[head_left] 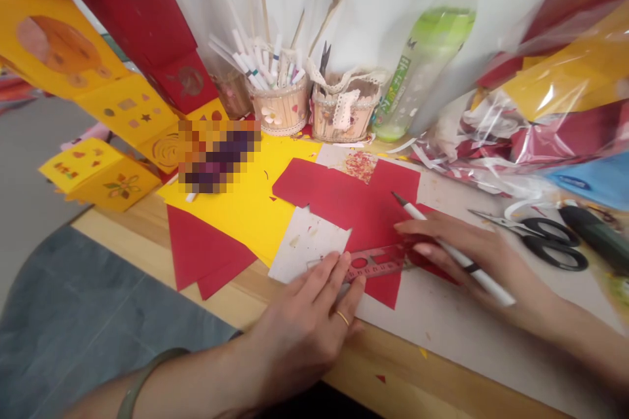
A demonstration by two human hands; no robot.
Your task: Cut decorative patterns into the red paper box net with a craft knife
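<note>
My left hand [312,317], with a ring on one finger, presses its fingertips on the left end of a clear ruler [381,263]. The ruler lies across a cut-out piece of red card [334,193] with several flaps. Closed around a white marker pen [491,285] is my right hand [472,249], close to the ruler's right end. The pen's dark tip points up and left, over the red card; whether it touches I cannot tell. Beneath the card is a grey board [304,242] with scattered scraps, and yellow paper [236,216] lies to its left.
Black-handled scissors [550,236] lie at the right, near a plastic bag [555,98] of paper. Against the wall stand a pot of pens [278,105], a small basket [344,114] and a green bottle [422,65]. Decorated paper boxes [103,173] and red sheets [209,252] are left.
</note>
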